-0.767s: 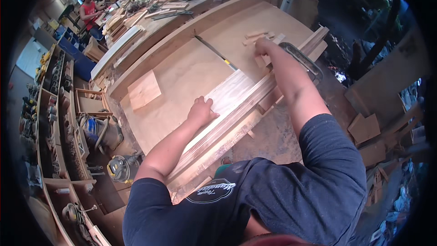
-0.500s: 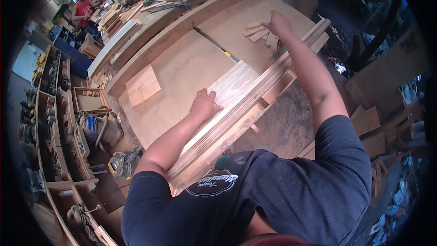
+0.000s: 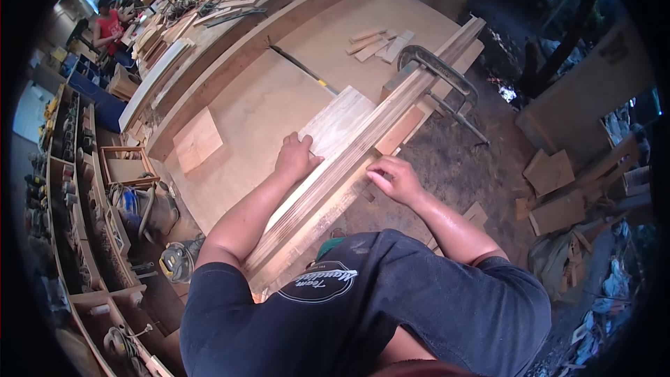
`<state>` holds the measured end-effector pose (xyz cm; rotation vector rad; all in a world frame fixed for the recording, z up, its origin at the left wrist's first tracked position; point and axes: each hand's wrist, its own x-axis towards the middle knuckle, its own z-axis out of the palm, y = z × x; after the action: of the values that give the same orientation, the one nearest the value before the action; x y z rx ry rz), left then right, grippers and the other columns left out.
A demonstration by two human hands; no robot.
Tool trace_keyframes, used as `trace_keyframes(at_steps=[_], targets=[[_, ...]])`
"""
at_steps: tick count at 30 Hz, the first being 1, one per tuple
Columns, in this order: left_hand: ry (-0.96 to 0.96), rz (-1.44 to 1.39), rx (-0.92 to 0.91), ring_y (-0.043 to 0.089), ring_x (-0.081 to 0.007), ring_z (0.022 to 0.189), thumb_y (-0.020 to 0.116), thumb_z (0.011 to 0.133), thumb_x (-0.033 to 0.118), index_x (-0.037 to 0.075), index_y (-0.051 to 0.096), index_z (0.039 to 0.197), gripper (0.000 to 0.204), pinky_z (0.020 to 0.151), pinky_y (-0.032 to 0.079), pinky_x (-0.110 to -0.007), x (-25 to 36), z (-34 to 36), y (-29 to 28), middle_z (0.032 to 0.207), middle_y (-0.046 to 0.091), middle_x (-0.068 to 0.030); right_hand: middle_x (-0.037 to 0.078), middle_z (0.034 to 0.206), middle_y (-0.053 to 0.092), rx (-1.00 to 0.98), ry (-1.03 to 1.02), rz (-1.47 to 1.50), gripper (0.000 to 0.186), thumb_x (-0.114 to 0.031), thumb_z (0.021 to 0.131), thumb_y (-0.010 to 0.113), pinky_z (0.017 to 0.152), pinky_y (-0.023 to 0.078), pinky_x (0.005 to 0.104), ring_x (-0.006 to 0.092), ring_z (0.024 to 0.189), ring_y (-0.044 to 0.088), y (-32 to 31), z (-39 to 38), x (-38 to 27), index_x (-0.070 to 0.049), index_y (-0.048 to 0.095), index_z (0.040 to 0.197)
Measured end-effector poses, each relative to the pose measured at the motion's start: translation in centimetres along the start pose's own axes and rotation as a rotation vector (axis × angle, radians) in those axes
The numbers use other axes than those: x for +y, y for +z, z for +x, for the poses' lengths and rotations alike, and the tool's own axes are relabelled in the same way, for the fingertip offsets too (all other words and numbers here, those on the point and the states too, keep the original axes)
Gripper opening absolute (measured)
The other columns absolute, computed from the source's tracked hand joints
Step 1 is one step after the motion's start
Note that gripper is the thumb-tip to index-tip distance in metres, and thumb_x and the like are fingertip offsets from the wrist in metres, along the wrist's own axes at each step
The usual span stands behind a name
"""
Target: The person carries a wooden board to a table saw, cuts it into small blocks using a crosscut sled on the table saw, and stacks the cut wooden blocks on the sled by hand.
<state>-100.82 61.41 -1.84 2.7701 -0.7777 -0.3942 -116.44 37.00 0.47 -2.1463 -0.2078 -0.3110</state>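
Observation:
A pale flat board (image 3: 340,120) lies against a long laminated wooden rail (image 3: 349,152) at the front of the workbench. My left hand (image 3: 296,159) grips the board's left end, fingers bent over it and thumb by the rail. At the bench's front edge, just outside the rail, is my right hand (image 3: 396,178). Its fingers are curled together, and what they hold, if anything, is too small to make out. A metal C-clamp (image 3: 450,77) spans the rail toward its far right end.
Several short wood strips (image 3: 377,43) lie on the bench near the clamp. Beyond the board is a dark rod with a yellow band (image 3: 322,84); a square wood piece (image 3: 197,138) lies at left. Behind is a cluttered bench (image 3: 230,10), with another person (image 3: 110,28) beside it.
My right hand has come back from the strips at the far right to the bench's front edge, uncovering the C-clamp. My left hand stays at the board. The view has shifted a little.

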Motion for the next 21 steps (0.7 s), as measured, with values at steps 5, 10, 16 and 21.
trace_keyframes(at_steps=[5, 10, 16, 21], targets=[[0.034, -0.004, -0.026, 0.047, -0.0411, 0.121, 0.074, 0.083, 0.034, 0.003, 0.057, 0.12, 0.051, 0.1, 0.045, -0.046, 1.2, 0.4, -0.8, 0.124, 0.05, -0.0258, 0.009, 0.066, 0.062, -0.347, 0.305, 0.058, 0.025, -0.024, 0.089, 0.069, 0.06, 0.048, 0.0344, 0.0193, 0.06, 0.059, -2.0, -0.7, 4.0, -0.003, 0.064, 0.077], [0.026, 0.023, 0.025, 0.047, -0.04, 0.122, 0.074, 0.082, 0.031, 0.004, 0.058, 0.121, 0.05, 0.1, 0.045, -0.044, 0.9, 0.3, -0.3, 0.123, 0.051, -0.0242, 0.002, 0.06, 0.054, -0.635, 0.477, 0.284, 0.03, -0.025, 0.09, 0.07, 0.058, 0.045, 0.0316, 0.011, 0.058, 0.049, 1.2, -6.1, 8.0, -0.002, 0.059, 0.074], [-0.012, -0.008, 0.027, 0.05, -0.0394, 0.119, 0.076, 0.079, 0.028, 0.005, 0.06, 0.117, 0.047, 0.098, 0.046, -0.044, 0.4, 0.7, -0.3, 0.121, 0.052, -0.0234, 0.0, 0.068, 0.058, -0.429, 0.404, 0.352, 0.026, -0.026, 0.091, 0.071, 0.061, 0.045, 0.0277, 0.0075, 0.066, 0.05, 0.9, -5.3, 5.2, -0.003, 0.062, 0.083], [-0.004, -0.029, 0.067, 0.051, -0.0406, 0.117, 0.077, 0.078, 0.028, 0.005, 0.06, 0.115, 0.047, 0.097, 0.047, -0.045, -0.1, 0.3, 0.2, 0.12, 0.053, -0.0242, -0.001, 0.067, 0.057, -0.342, 0.357, 0.374, 0.025, -0.023, 0.091, 0.071, 0.059, 0.044, 0.0258, 0.0061, 0.064, 0.048, -1.8, -2.9, 3.9, -0.003, 0.062, 0.08]])
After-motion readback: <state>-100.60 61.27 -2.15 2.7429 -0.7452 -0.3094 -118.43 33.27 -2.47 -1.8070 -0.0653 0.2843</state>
